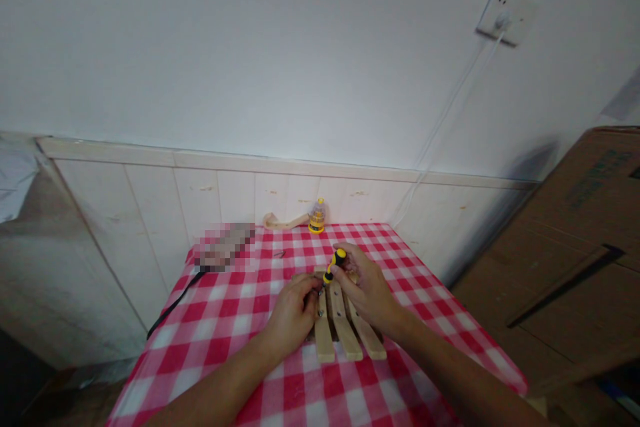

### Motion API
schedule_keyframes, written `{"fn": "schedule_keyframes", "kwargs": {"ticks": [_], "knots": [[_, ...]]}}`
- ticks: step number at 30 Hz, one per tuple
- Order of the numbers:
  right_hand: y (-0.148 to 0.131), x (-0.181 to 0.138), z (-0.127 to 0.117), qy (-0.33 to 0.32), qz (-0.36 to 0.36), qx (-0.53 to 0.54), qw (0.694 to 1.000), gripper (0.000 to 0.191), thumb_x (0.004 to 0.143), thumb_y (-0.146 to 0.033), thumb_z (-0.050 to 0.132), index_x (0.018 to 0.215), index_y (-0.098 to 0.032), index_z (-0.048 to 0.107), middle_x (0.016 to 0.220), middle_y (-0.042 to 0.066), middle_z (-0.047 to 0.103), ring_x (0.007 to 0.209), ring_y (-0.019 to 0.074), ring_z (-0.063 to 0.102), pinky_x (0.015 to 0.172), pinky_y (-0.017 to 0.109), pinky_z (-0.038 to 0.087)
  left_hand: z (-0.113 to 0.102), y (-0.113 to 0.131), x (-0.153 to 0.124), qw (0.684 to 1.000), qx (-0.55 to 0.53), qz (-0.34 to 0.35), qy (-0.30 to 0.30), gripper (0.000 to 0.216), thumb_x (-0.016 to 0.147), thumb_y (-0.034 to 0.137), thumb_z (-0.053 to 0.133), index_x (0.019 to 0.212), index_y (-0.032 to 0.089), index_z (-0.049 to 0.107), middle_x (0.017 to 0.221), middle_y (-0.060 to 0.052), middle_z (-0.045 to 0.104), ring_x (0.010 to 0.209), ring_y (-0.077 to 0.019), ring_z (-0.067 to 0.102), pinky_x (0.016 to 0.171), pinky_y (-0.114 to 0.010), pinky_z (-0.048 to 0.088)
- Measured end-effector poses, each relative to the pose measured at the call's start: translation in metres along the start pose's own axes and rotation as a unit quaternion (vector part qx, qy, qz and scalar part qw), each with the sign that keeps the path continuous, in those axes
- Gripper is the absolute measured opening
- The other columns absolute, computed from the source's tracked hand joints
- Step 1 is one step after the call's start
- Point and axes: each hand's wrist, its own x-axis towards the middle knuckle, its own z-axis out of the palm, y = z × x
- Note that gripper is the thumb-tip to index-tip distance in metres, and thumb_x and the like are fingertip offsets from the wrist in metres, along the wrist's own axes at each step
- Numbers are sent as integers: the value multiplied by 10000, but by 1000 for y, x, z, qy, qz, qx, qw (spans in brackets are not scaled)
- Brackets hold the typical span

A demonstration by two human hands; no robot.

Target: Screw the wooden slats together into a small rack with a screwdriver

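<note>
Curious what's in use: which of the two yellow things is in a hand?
The yellow-and-black screwdriver, gripped by the right hand over the wooden slats; the other, a small yellow container, stands untouched farther away.

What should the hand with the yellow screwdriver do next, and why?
Probably a slow turn of the screwdriver, kept pressed down. The right hand grips its yellow-and-black handle, the tip points down onto the wooden slats, and the left hand has its fingers right at the tip. What they hold there is too small to see, so going gently seems safest.
</note>
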Motion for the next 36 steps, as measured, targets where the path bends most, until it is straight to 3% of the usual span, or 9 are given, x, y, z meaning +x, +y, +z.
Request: {"fn": "schedule_keyframes", "kwargs": {"ticks": [4, 9, 11, 14, 20, 28, 36], "knots": [[-2, 2, -8, -50, -42, -24, 998, 343, 957, -235, 546, 1297, -227, 583, 1095, 79, 722, 927, 213, 700, 839, 368, 570, -1, -2, 0, 1000, -9, -3, -7, 262, 875, 89, 496, 970, 203, 712, 1007, -71, 750, 970, -222, 690, 879, -344, 535], [-10, 11, -18, -93, -162, -63, 980, 342, 979, -169, 497, 1299, -200, 614, 1302, 159, 675, 1236, 269, 625, 1025, 458, 524, 0, -5, 1, 999, -37, -20, -17, 246, 877, 135, 541, 1022, 206, 727, 1027, -63, 765, 985, -230, 696, 890, -345, 527], [-15, 15, -20, -105, -176, -74, 976, 325, 978, -152, 494, 1272, -184, 627, 1262, 162, 687, 1197, 265, 640, 1006, 449, 536, 1, -7, 1, 999, -36, -30, -14, 237, 874, 152, 555, 1031, 198, 726, 1018, -69, 768, 974, -238, 703, 876, -349, 532], [-22, 21, -19, -126, -170, -77, 974, 304, 970, -134, 520, 1252, -159, 631, 1119, 140, 719, 1026, 242, 685, 898, 402, 572, 3, -10, 0, 999, -38, -39, -7, 262, 891, 169, 536, 1082, 187, 714, 1035, -82, 773, 957, -242, 714, 854, -357, 543], [-24, 31, -18, -119, -153, -98, 976, 197, 912, -95, 628, 1091, -160, 681, 955, 92, 726, 872, 222, 680, 803, 357, 553, 4, -10, -1, 999, -33, -40, 13, 315, 848, 102, 505, 1068, 201, 709, 1027, -68, 765, 967, -228, 711, 867, -347, 543], [-22, 38, -18, -109, -89, -134, 981, 145, 841, -79, 738, 919, -179, 669, 814, 25, 681, 730, 178, 629, 659, 273, 468, 5, -12, -1, 998, -29, -44, 20, 309, 802, 70, 509, 993, 198, 716, 960, -58, 757, 909, -215, 701, 835, -338, 537], [-23, 35, -18, -105, -75, -130, 983, 181, 847, -127, 759, 807, -184, 592, 741, -13, 614, 648, 145, 568, 593, 245, 405, 6, -14, -1, 998, -29, -49, 18, 314, 820, 96, 500, 1023, 191, 719, 986, -74, 767, 919, -228, 710, 822, -350, 547]]}}
